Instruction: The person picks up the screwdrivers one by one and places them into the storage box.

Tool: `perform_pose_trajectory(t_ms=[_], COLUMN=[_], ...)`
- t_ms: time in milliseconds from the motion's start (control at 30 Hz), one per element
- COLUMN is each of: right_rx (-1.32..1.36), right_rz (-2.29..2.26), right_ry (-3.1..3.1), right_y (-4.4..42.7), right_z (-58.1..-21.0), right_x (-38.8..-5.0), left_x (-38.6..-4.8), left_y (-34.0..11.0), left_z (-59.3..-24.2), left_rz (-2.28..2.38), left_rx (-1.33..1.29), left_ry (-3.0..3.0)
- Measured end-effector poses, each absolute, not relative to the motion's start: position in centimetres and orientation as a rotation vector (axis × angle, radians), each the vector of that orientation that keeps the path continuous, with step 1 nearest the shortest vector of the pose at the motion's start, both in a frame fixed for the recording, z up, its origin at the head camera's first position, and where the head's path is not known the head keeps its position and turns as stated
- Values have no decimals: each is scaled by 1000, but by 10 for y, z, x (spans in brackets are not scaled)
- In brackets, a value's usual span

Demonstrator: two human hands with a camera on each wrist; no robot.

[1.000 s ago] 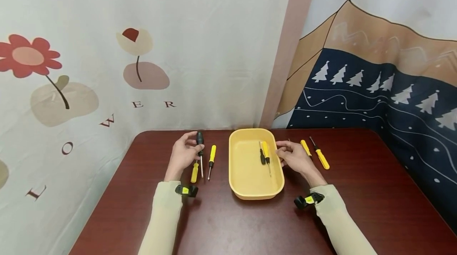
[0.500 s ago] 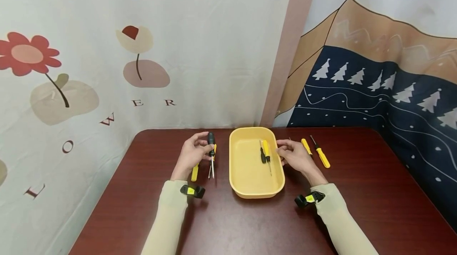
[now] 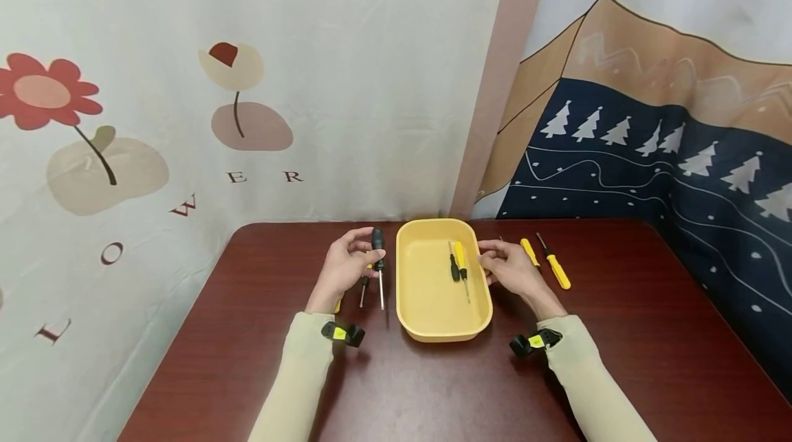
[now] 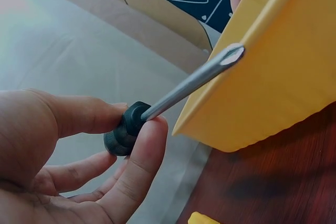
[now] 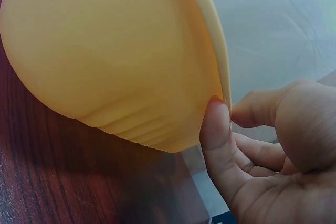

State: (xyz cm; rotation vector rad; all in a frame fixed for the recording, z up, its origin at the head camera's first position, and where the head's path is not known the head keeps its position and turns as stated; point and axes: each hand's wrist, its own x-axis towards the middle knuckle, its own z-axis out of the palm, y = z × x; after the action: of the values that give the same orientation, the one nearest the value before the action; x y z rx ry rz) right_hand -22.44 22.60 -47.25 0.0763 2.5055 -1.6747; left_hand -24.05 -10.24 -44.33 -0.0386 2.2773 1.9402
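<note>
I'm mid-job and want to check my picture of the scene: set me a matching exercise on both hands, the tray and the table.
Column one
1. Left hand
2. Right hand
3. Tray
4. Table

Column two
A. Pinching a rim
B. Dark reddish brown
C. Holding a black-handled screwdriver
D. Yellow, with two screwdrivers inside

Right pairs: 1-C, 2-A, 3-D, 4-B

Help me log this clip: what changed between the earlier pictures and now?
The left hand moved right, toward the yellow tray, carrying the black-handled screwdriver it already held. Nothing was gripped or released. The right hand kept pinching the yellow tray; both screwdrivers inside lay still.
</note>
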Motion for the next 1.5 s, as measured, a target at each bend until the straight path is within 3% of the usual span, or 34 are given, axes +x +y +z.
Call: perform_pose_trajectory(t_ms=[1167,1500], right_rx=[6,-13], right_rz=[-1678,-1696], right_ry=[2502,2488], right_y=[228,229], right_z=[-474,-474], right_x=[-224,-225], left_x=[-248,-259], left_y=[-50,-34], left_z=[-416,-412], left_rz=[1730,1605], left_rx=[179,132], left_ry=[2407,2434])
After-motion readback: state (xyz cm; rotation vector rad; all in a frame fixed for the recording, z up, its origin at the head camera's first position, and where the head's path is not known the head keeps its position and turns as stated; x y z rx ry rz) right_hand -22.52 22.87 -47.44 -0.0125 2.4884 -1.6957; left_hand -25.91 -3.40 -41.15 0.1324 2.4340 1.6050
